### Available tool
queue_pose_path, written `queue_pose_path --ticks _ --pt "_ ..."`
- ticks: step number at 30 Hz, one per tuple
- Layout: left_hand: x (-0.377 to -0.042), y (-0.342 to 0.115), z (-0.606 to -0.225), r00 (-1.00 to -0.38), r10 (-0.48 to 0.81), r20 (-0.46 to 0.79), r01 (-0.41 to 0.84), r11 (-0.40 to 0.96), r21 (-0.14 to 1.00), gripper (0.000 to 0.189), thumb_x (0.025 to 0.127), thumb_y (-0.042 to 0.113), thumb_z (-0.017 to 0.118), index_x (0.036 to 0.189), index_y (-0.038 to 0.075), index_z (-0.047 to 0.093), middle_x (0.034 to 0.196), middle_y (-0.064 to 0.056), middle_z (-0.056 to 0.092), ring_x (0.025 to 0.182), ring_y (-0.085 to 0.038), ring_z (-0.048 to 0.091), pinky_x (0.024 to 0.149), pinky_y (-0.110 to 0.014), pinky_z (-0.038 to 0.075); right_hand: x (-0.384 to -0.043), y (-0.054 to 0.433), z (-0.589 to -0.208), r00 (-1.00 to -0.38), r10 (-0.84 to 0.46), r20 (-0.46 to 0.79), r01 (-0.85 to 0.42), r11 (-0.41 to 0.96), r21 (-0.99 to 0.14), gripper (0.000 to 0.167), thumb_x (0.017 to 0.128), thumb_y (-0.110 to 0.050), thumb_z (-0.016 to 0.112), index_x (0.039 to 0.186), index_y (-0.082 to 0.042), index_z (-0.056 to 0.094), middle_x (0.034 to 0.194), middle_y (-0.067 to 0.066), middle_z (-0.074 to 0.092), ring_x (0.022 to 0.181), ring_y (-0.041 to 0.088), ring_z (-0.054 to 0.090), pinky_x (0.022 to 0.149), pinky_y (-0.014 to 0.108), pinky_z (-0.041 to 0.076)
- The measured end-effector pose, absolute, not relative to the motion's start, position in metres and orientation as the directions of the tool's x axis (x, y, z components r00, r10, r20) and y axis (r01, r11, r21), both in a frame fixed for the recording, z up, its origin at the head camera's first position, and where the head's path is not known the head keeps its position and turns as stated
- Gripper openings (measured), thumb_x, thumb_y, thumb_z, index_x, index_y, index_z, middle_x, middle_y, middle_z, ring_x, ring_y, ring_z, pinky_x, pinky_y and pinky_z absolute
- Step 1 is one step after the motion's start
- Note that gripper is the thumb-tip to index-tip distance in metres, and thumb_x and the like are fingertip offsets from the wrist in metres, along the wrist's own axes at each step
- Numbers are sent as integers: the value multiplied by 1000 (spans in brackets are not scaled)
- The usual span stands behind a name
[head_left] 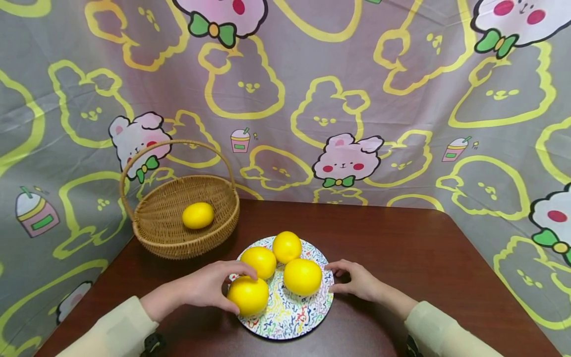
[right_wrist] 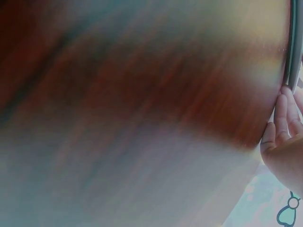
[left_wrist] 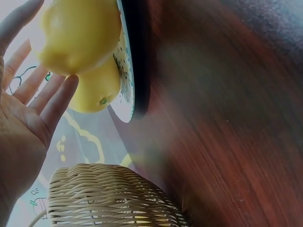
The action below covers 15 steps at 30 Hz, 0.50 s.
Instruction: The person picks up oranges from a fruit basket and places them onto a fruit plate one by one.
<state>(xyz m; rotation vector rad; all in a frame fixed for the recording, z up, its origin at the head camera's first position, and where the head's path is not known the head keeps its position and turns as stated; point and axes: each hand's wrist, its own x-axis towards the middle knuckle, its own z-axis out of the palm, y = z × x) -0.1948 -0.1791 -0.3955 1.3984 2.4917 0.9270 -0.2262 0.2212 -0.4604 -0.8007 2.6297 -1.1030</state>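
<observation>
Several yellow lemons sit on a round plate (head_left: 285, 320) with a colourful squiggle pattern. My left hand (head_left: 209, 285) is around the left side of the front-left lemon (head_left: 248, 296), fingertips over its top and thumb at its lower edge. In the left wrist view these fingers (left_wrist: 57, 101) are spread and fairly straight beside the lemon (left_wrist: 83, 35), the palm apart from it. Behind it lies another lemon (left_wrist: 97, 87). My right hand (head_left: 357, 282) is at the plate's right rim, fingertips right at the edge, holding no lemon. The right wrist view shows its fingers (right_wrist: 280, 113) by the dark rim.
A wicker basket (head_left: 183, 248) with a tall handle stands at the back left, one lemon (head_left: 198, 215) inside. The dark brown wooden table (head_left: 379, 238) ends at a grey cartoon-print curtain (head_left: 276, 134) behind and at both sides.
</observation>
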Motion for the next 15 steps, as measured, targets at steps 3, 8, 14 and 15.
queue_pose_path --ticks 3,8,14,15 --pt "-196 -179 -393 -567 807 165 719 387 577 58 73 30 86 123 20 59 124 10 60 115 -14 55 99 -35 42 -226 221 -461 -840 -541 40 -407 580 -706 50 82 -29 79 126 -11 63 110 -2 60 97 21 55 85 29 49" --pt "-197 -180 -387 -577 803 150 703 395 591 57 74 31 85 124 16 60 121 10 61 111 -16 57 93 -39 46 -226 221 -461 -837 -545 49 -414 573 -707 50 82 -28 79 126 -10 63 108 -3 60 96 20 55 84 28 49" --pt "-199 -182 -379 -598 790 135 667 398 629 53 76 29 84 122 14 61 116 4 64 104 -22 58 84 -37 50 -225 221 -459 -835 -548 43 -413 573 -707 50 82 -28 79 126 -10 63 106 -4 60 95 20 55 84 28 49" --pt "-199 -183 -377 -601 788 133 663 398 634 53 77 29 84 122 14 61 115 2 64 103 -23 58 84 -38 50 -225 221 -458 -836 -548 43 -412 574 -708 50 82 -28 79 126 -10 63 106 -4 60 95 21 55 84 28 50"
